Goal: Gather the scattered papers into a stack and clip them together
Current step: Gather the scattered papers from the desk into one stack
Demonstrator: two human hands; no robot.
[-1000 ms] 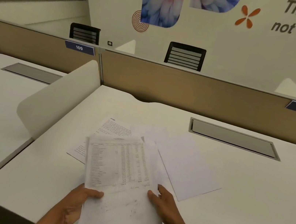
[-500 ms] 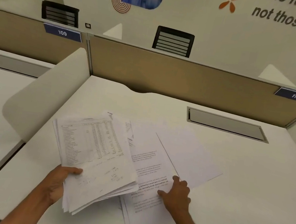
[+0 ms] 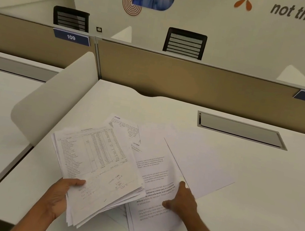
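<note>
At desk's near edge, left hand (image 3: pixel 58 196) grips a stack of papers (image 3: pixel 98 168) by its lower left corner, thumb on top, stack lifted and tilted. Right hand (image 3: pixel 182 203) lies fingers-down on a printed text sheet (image 3: pixel 153 190) flat on the white desk (image 3: pixel 252 209). Blank sheet (image 3: pixel 198 161) lies just right, more printed sheets (image 3: pixel 124 126) behind. Grey cable hatch (image 3: pixel 240 129) further back.
</note>
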